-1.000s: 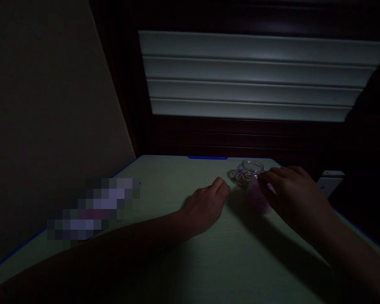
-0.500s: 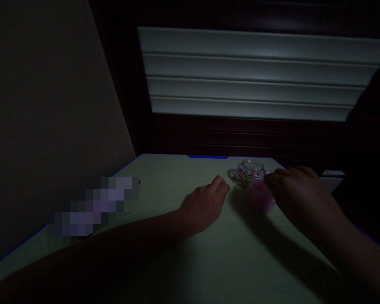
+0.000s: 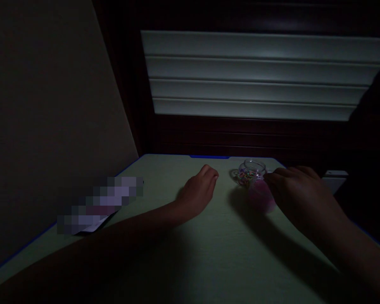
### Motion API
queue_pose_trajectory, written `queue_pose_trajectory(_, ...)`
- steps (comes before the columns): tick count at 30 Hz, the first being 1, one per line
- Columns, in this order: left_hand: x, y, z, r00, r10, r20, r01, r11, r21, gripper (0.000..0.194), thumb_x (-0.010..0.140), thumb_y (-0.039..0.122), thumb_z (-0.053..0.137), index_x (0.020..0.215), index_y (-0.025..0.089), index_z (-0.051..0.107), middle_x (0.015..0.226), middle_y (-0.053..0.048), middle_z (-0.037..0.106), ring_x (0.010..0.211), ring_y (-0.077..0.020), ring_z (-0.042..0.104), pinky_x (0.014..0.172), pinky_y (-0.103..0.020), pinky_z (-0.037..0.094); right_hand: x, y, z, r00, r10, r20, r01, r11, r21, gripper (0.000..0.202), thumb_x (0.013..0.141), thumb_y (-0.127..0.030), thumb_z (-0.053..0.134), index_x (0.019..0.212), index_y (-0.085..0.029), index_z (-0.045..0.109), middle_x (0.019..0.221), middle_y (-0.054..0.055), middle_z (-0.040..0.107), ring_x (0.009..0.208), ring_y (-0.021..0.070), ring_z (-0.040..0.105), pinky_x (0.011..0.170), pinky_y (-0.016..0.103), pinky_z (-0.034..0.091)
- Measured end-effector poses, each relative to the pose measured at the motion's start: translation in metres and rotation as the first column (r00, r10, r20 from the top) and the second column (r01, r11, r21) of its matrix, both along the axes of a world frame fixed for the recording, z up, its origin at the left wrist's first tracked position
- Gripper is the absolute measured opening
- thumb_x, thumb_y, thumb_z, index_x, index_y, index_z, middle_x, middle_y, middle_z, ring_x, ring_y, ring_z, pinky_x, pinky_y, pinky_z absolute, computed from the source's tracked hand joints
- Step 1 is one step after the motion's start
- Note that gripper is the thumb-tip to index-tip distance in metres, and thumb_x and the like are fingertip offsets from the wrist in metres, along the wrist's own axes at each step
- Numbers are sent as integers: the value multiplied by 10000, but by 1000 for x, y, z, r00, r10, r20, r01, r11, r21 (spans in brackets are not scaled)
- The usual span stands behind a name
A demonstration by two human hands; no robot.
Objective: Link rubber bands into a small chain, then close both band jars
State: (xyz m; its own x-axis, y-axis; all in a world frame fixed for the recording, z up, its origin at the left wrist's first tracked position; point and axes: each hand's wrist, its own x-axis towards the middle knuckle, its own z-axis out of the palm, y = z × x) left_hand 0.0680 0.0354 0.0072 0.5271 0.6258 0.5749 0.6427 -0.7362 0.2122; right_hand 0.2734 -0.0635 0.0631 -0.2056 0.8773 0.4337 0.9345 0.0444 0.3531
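Observation:
A clear open jar (image 3: 251, 172) with small colourful rings in it stands toward the back right of the pale green table (image 3: 221, 253). In front of the jar is a round pink object (image 3: 261, 196), its edge blurred. My right hand (image 3: 288, 181) is at its right side, fingers closed and pointing left; the fingertips are dark, and what they pinch is hidden. My left hand (image 3: 200, 188) is closed over the middle of the table, left of the jar, and anything between its fingers is too small to make out.
A blurred-out flat item (image 3: 98, 211) lies at the table's left side. Beyond the right edge is a pale object (image 3: 335, 179). A dark frame with light slats (image 3: 247, 76) rises behind the table, and a wall stands at left.
My left hand has moved left and slightly back, away from the jar. My right hand and the pink object have hardly moved. The camera view has shifted slightly.

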Motion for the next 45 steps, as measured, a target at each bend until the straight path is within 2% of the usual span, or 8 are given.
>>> queue_pose_trajectory(4, -9, 22, 0, 998, 19, 54, -17, 999, -37, 187, 909, 213, 334, 888, 175, 515, 898, -31, 514, 773, -141, 529, 728, -271, 439, -4, -1, 1, 1000, 19, 2, -19, 1000, -3, 145, 792, -133, 494, 762, -184, 627, 763, 60, 623, 699, 215, 537, 737, 351, 340)
queue_pose_trajectory(8, -18, 40, -5, 1000, -14, 12, 15, 996, -91, 174, 872, 189, 385, 850, 155, 555, 867, -35, 544, 804, -151, 535, 744, -268, 432, -5, -2, 1, 999, 33, -17, -33, 999, -4, 139, 793, -136, 499, 776, -182, 628, 758, 56, 620, 715, 220, 539, 745, 349, 340)
queue_pose_trajectory(11, -21, 47, -9, 999, 14, -42, -19, 993, -120, 193, 865, 223, 410, 846, 155, 589, 867, -37, 570, 813, -157, 547, 743, -264, 426, -4, -2, 1, 999, 36, -27, -37, 999, -11, 149, 805, -146, 488, 785, -179, 632, 767, 57, 623, 709, 214, 538, 745, 346, 340)
queue_pose_trajectory(15, -18, 45, -13, 991, 90, -97, -104, 983, -148, 251, 847, 364, 473, 829, 165, 626, 855, -40, 590, 787, -161, 566, 723, -256, 422, -4, -2, 2, 998, 49, -35, -50, 999, -21, 170, 805, -130, 478, 803, -177, 641, 781, 59, 631, 719, 211, 543, 762, 346, 334)
queue_pose_trajectory(19, -13, 37, -15, 972, 150, -182, -170, 980, -100, 295, 835, 437, 491, 859, 185, 645, 899, -41, 603, 795, -168, 578, 693, -258, 409, -5, -3, 2, 997, 63, -47, -64, 998, -22, 157, 771, -113, 502, 792, -174, 645, 778, 61, 636, 705, 211, 543, 741, 341, 340)
queue_pose_trajectory(25, -9, 35, -16, 950, 217, -225, -244, 964, -102, 266, 856, 385, 475, 844, 191, 656, 897, -45, 614, 799, -171, 586, 686, -264, 398, -5, -3, 0, 992, 97, -75, -98, 995, -8, 161, 766, -120, 496, 803, -180, 641, 790, 55, 642, 730, 228, 555, 755, 358, 346)
queue_pose_trajectory(38, -6, 37, -18, 944, 255, -212, -282, 953, -113, 204, 849, 294, 464, 846, 207, 648, 906, -34, 621, 827, -169, 596, 700, -258, 414, -8, -2, 2, 987, 126, -97, -128, 992, -19, 184, 814, -166, 464, 803, -177, 648, 794, 61, 653, 729, 224, 571, 750, 361, 364)
queue_pose_trajectory(45, -4, 33, -17, 937, 241, -255, -268, 960, -77, 235, 889, 236, 373, 852, 186, 599, 925, -40, 584, 801, -151, 590, 703, -246, 423, -9, -2, 1, 986, 131, -101, -134, 991, -18, 203, 822, -182, 448, 822, -180, 651, 821, 67, 662, 744, 227, 584, 742, 362, 372)
